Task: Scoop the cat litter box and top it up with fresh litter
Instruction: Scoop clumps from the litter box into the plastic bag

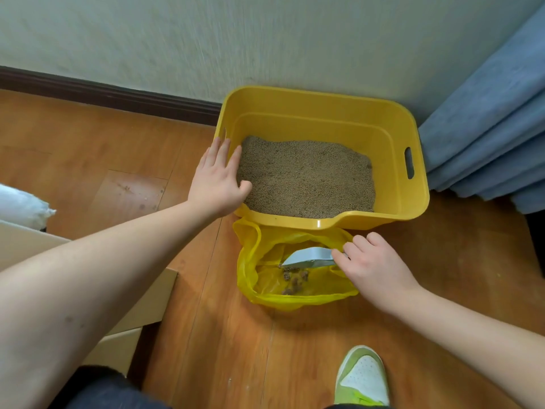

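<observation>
Centre frame: my left hand [218,178] lay flat, released, on the yellow litter box [413,178] rim. Right hand [373,265] gripped the scoop [309,256], tipped into the yellow bag [250,278] below. Risk: limp bag mouth sagging, clumps [295,280] spilling onto floor.

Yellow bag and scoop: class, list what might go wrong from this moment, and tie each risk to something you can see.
1. The yellow bag is soft, stands unsupported on the floor, and its rim sags; clumps tipped from the scoop in the right hand could miss or collapse it.
2. The left hand rests on the litter box wall; leaning hard might shift the box and spill litter.
</observation>
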`<act>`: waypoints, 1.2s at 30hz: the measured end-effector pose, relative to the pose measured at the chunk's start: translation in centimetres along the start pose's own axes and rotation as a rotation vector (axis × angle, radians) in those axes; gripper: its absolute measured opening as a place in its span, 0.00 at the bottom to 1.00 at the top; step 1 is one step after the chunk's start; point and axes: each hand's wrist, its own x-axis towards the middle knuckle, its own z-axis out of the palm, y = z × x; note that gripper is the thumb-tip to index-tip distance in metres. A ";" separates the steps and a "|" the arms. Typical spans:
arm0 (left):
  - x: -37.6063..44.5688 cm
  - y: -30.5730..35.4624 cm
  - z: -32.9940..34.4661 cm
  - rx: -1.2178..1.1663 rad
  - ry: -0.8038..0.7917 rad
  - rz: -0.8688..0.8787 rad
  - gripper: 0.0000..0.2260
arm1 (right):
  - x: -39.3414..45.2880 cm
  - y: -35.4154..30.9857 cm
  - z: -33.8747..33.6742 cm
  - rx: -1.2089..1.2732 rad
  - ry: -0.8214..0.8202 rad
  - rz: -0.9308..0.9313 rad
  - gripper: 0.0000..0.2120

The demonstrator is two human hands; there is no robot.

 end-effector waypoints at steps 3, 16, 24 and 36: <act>0.0 0.0 0.0 0.008 -0.003 0.002 0.34 | 0.0 0.3 -0.2 0.004 -0.026 0.020 0.13; 0.2 -0.2 0.3 0.040 -0.002 0.009 0.36 | 3.7 4.9 -5.5 0.522 -0.312 0.561 0.11; 0.4 -0.2 0.6 0.111 0.002 0.052 0.35 | 6.5 10.7 -1.8 1.635 -0.486 1.372 0.11; 2.0 -0.1 0.1 0.188 -0.134 0.260 0.37 | 9.5 11.8 7.6 1.694 -0.310 1.787 0.17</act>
